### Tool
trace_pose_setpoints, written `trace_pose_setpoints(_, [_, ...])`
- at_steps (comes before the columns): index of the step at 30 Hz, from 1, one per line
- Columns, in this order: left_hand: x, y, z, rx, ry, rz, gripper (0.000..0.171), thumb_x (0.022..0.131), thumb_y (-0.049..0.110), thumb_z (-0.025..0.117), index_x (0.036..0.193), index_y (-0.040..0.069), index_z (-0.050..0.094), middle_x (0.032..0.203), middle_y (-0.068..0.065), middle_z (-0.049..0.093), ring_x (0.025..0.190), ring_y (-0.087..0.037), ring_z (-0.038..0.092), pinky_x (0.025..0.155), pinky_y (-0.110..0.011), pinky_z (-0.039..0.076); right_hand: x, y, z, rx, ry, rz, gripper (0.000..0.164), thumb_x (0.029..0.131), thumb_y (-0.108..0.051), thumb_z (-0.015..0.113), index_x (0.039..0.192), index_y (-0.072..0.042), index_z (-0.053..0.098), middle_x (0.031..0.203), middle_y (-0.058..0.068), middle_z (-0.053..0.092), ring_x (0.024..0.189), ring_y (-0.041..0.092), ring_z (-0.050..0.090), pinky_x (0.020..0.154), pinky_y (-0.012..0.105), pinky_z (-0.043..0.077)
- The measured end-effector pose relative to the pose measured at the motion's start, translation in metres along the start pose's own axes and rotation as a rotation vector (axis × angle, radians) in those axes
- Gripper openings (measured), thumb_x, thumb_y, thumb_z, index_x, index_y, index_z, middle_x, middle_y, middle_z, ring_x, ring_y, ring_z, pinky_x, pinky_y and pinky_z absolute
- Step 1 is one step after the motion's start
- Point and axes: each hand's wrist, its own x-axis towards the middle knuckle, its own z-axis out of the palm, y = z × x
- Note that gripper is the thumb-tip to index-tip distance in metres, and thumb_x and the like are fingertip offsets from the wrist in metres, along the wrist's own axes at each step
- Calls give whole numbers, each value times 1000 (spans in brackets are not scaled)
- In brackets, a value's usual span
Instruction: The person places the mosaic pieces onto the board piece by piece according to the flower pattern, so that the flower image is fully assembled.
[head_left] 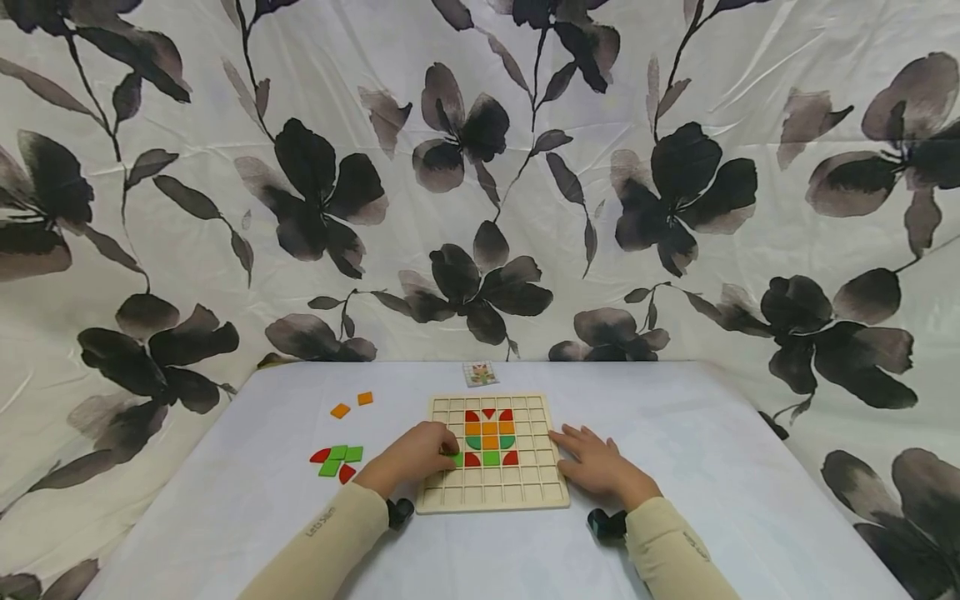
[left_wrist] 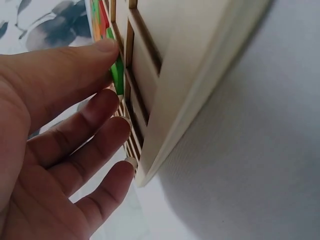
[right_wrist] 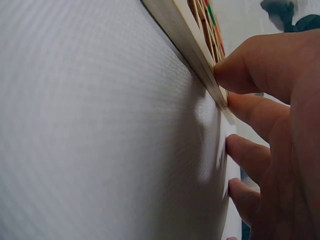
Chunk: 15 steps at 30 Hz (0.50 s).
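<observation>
A wooden grid board [head_left: 492,497] lies on the table, with red, orange and green tiles forming a pattern in its cells. My left hand [head_left: 422,451] is over the board's left part, thumb and index finger pinching a green square tile [head_left: 458,460] at a cell beside a red quarter-round tile [head_left: 472,459]. In the left wrist view the green tile [left_wrist: 117,75] is partly hidden by the thumb, and the other fingers touch the board. My right hand [head_left: 596,462] rests at the board's right edge, its thumb and index fingertip touching the rim [right_wrist: 200,62], fingers spread.
Left of the board lie several loose green tiles [head_left: 339,452] with two red quarter-round tiles [head_left: 347,473]. Farther back are two orange tiles [head_left: 365,398]. A small pattern card [head_left: 480,373] lies behind the board. A floral cloth [head_left: 480,208] hangs at the table's back edge.
</observation>
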Motion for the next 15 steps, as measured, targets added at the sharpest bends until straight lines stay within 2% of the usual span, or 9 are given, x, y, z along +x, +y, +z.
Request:
trace_pose_setpoints(9, [-8,0,-1,-18,-3,-15,16,87,8,68,102,7,75,101,-2,70,98,-19,61,94,-42,50,-1,1,0,5,-5,-6,53,94,-28,50,146,-22,45,155,10,36,145,41,24,111,70,11])
trace_pose_setpoints(15, [-17,-8,-5,-32,28,-1,18,90,9,65,105,11,73,100,2,68,88,-14,57,84,-36,51,0,1,0,9,-5,-12,52,94,-29,51,146,-22,45,155,10,36,145,41,25,110,70,12])
